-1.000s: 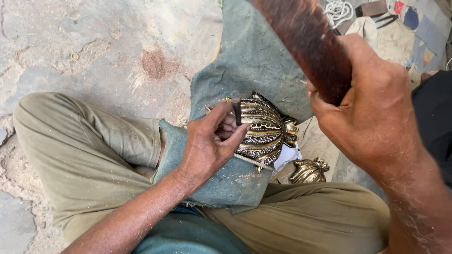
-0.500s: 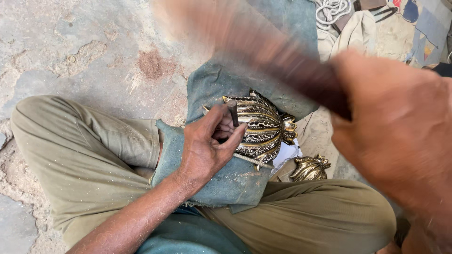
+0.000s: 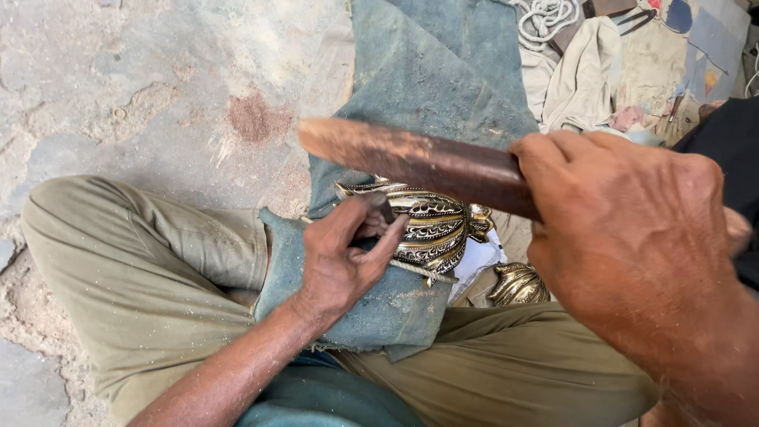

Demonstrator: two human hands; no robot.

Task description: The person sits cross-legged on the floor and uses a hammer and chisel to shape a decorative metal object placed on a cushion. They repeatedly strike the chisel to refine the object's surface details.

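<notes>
**Head view: wooden beater over brass piece on lap**

Head view, looking straight down at a person sitting cross-legged in olive trousers (image 3: 134,292) on a stone floor (image 3: 118,95).

- Left hand (image 3: 344,257), centre of frame: fingers curled shut, pinching a small dark punch-like tool (image 3: 385,207) between thumb and forefingers. Its tip seems to be set on the near-left edge of the brass piece; the exact contact point is hidden by the fingers.
- Brass piece (image 3: 431,225): ribbed, ornate, domed casting lying centre frame on a grey-green cloth (image 3: 427,87) that runs from the top of the frame down over the lap. It sits just right of the left-hand fingers and touches them.
- Right hand (image 3: 632,237), right of frame, large and close to the lens: fingers wrapped fully round the thick end of a dark reddish wooden beater (image 3: 411,162).
- Key relation: the beater's long axis runs nearly level, right to left, slightly upward to the left. Its free end hangs above the punch and the left thumb, apart from them. Left hand is the nearer one to the brass; right hand stands off to the right.
- Second brass casting (image 3: 518,285), smaller, lower right of the first, by the knee.
- White paper or rag (image 3: 478,261) under the brass piece.
- Upper right: coiled white cord (image 3: 545,16), pale cloth scraps (image 3: 585,71).
</notes>
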